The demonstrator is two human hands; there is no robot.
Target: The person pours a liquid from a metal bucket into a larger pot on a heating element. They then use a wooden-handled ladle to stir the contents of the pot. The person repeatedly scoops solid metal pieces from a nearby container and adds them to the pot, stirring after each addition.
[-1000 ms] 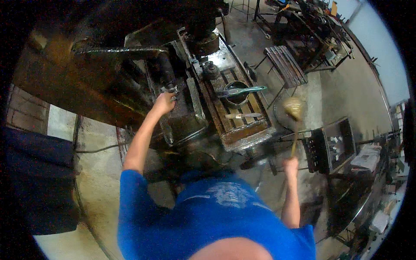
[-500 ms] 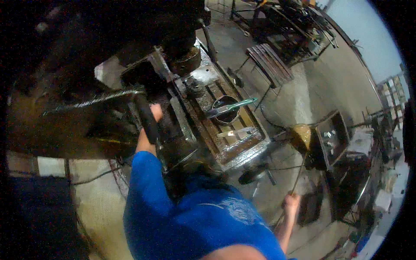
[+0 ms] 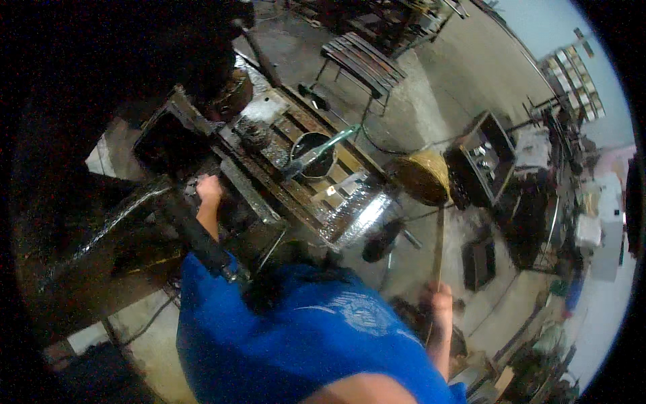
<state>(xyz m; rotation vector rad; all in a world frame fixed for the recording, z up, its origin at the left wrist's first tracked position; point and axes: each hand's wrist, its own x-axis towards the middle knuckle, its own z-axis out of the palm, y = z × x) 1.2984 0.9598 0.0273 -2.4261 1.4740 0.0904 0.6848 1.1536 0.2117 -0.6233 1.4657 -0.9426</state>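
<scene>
My right hand (image 3: 439, 297) is closed round the long thin handle of a broom (image 3: 422, 176). Its yellowish fan-shaped head points away from me, close to the right end of the machine table (image 3: 351, 176). On the left, my left hand (image 3: 210, 187) is curled at a greyish metal part of the machine, beside a dark bar (image 3: 196, 229). What the fingers grip there is too dark to make out. On the wet, slotted machine table sits a round dark-filled container (image 3: 316, 145), with a green-handled brush (image 3: 323, 149) lying across its rim.
A slatted stool (image 3: 363, 62) stands beyond the machine. To the right are a dark open box (image 3: 486, 158) with small pale pieces in it and a black bin (image 3: 479, 261). A cable runs over the floor near the broom. Dark machinery fills the left side.
The view has turned, so the machine table appears further left. My right hand and the broom have swung left, nearer the table's end. More of my left hand shows past the dark bar.
</scene>
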